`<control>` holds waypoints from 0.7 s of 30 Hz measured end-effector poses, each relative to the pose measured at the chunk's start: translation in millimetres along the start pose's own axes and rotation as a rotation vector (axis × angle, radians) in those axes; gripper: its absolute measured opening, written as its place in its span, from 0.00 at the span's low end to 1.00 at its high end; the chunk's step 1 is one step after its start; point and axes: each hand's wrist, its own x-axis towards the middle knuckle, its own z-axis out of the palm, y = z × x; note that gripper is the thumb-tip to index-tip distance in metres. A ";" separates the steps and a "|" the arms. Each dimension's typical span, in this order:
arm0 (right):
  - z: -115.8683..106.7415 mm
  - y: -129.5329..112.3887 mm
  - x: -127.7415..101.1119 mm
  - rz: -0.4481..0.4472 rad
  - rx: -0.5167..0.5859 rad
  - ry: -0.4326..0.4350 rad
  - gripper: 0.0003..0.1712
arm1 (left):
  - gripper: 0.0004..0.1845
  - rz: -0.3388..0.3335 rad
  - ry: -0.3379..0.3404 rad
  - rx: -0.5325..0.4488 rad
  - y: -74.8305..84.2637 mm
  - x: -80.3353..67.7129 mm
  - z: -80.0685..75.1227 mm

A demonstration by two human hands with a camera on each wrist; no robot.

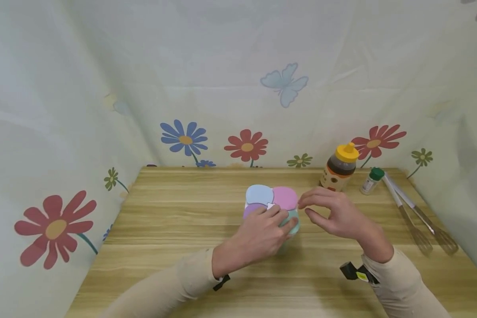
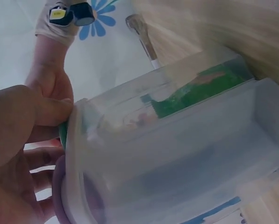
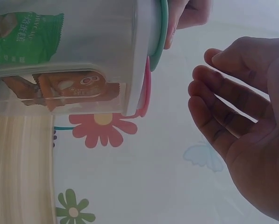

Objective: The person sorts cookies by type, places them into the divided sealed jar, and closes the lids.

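A clear food storage box (image 2: 176,154) stands on the table. Its lid has blue (image 1: 259,194), pink (image 1: 285,197), purple (image 1: 252,208) and green (image 1: 292,222) flaps around a small white centre. My left hand (image 1: 262,234) grips the lid near the centre and green flap, fingers bent and thumb at the edge; the exact contact is partly hidden. Through the wall show a green snack packet (image 3: 29,37) and orange-brown packets (image 3: 78,88) in separate compartments. My right hand (image 1: 338,212) hovers just right of the box, fingers loosely bent, holding nothing.
A squeeze bottle (image 1: 338,170) with a yellow cap stands at the back right. Beside it is a small green-capped shaker (image 1: 371,181). Metal tongs (image 1: 417,212) lie along the table's right side. Printed curtains (image 1: 206,88) hang behind the wooden table (image 1: 183,212).
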 end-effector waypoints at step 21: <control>-0.2 8.3 8.4 -0.007 -0.008 -0.016 0.13 | 0.28 -0.010 -0.123 -0.301 -17.1 0.3 -1.1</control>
